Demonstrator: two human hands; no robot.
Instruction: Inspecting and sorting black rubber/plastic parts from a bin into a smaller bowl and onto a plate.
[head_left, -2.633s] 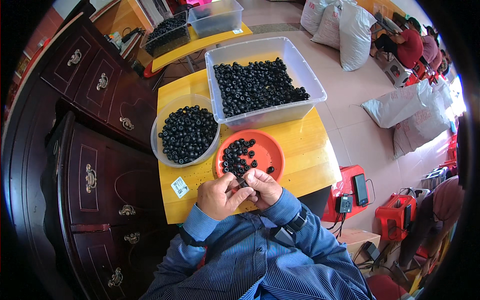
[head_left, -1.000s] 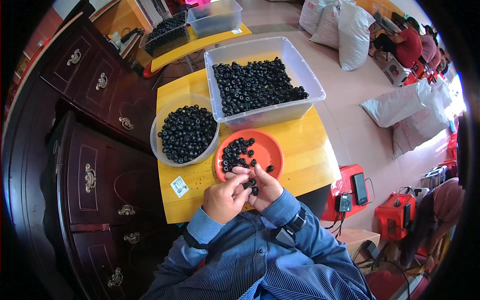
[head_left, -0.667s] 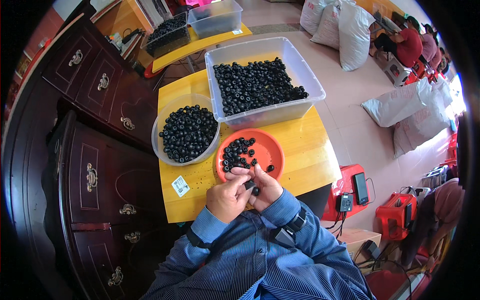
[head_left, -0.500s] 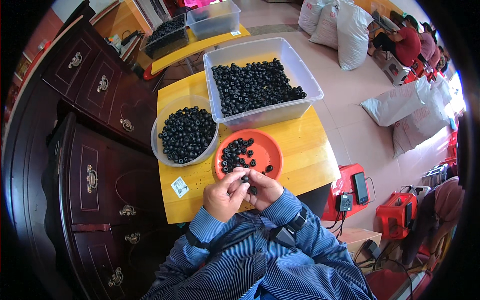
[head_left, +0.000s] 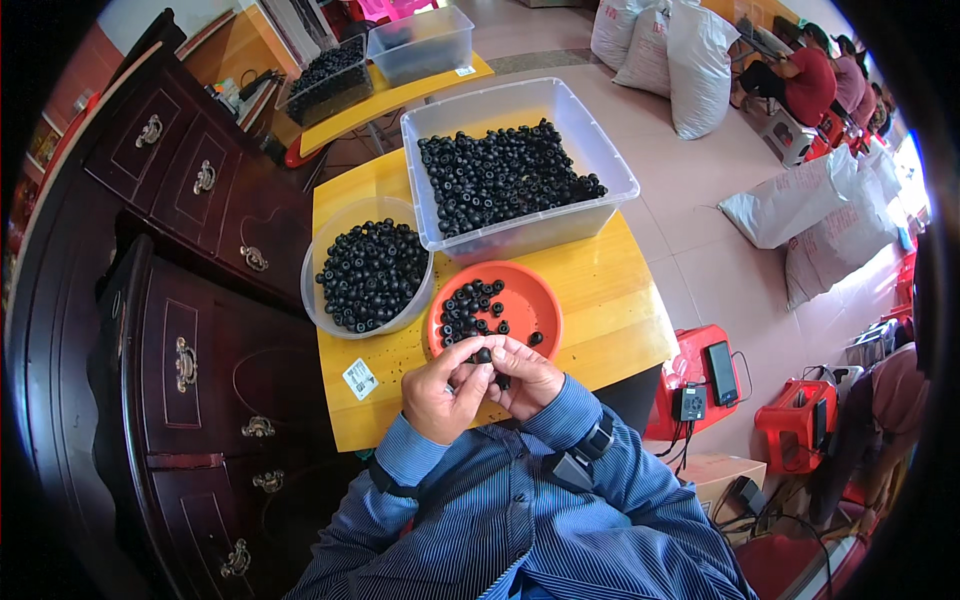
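My left hand (head_left: 443, 392) and my right hand (head_left: 528, 379) meet in front of the orange plastic dish (head_left: 545, 318). Between their fingertips they pinch a small round black piece (head_left: 484, 356). A second dark piece (head_left: 502, 381) shows just below, by the curled fingers of my right hand. Loose black pieces (head_left: 464, 312) lie in the dish, mostly on its left side, some with a ring-shaped hole. The lower fingers of both hands are partly hidden.
Left of the dish stands a round clear tub (head_left: 308, 272) heaped with black pieces. Behind is a large clear bin (head_left: 612, 180), also holding many. A white label (head_left: 360, 378) lies on the yellow table (head_left: 620, 300). Dark drawers (head_left: 190, 330) flank the left; red stools (head_left: 795, 425) stand right.
Both hands stay together in front of the dish, with fingers shifting slightly around the black piece. The view has moved a little.
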